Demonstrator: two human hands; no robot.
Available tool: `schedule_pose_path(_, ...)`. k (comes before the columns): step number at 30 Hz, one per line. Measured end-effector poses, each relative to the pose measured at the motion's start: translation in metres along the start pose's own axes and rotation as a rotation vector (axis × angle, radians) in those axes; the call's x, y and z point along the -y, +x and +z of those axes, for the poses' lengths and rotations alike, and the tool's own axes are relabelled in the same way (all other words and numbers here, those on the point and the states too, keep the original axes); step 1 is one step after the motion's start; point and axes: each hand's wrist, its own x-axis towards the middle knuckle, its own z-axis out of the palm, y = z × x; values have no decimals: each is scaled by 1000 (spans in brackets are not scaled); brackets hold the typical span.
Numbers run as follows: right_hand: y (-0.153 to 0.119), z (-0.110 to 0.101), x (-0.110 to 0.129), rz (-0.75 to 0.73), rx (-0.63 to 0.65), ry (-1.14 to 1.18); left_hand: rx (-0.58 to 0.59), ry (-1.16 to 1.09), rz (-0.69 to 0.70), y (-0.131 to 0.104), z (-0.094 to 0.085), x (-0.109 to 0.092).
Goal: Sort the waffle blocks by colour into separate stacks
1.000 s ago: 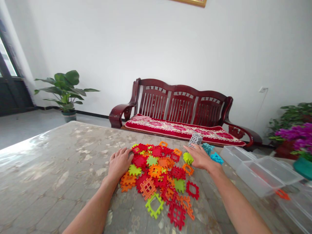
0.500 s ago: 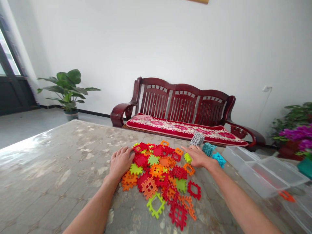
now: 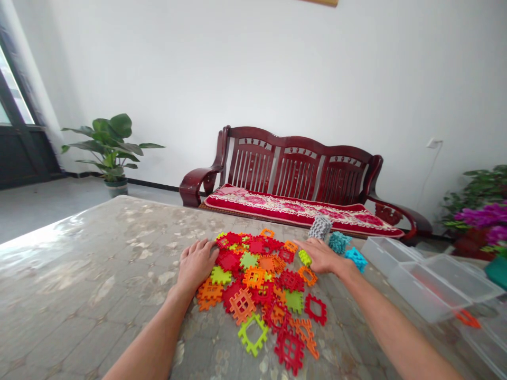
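Note:
A loose pile of flat plastic building pieces with notched edges, in red, orange and lime green, is spread over the table. My left hand (image 3: 199, 260) rests at the pile's left side, fingers stretched out and touching its edge. On the right side, my right hand (image 3: 320, 255) lies low over the table with fingers extended, beside a small lime-green piece (image 3: 304, 257) and an orange frame piece (image 3: 307, 275). I see nothing gripped in either hand. Nearest me are a lime-green frame (image 3: 242, 338) and a red window piece (image 3: 289, 351).
Beyond my right hand stand a grey stack (image 3: 320, 227), a teal stack (image 3: 339, 242) and a bright blue stack (image 3: 356, 259) of notched pieces. A clear plastic box (image 3: 412, 295) occupies the table's right side. Behind the table is a wooden bench (image 3: 297, 163).
My right hand has shifted very slightly, its fingers settling lower by the lime-green piece. My left hand and the pile look the same.

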Motion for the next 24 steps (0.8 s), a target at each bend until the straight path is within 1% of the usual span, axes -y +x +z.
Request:
schedule_pose_path(7,-4,-5,-1,-8,-29,13,18,7,2,1,1,1)
schedule_pose_path(11,-6,-5,-3,23,-49,-9,12,8,3,2,2,2)
schedule_pose_path(15,-6,-1,-5,47,-43,3,5,11,2,0,0,0)
schedule_pose_path(17,-7,-2,-7,75,-66,23,5,13,1,-1,-1,-1)
schedule_pose_path(21,-16,-15,-16,175,-151,113,1,15,11,-1,-4,-2)
schedule_pose_path(24,-24,-29,-20,209,-159,137,-6,1,6,-1,-3,-2)
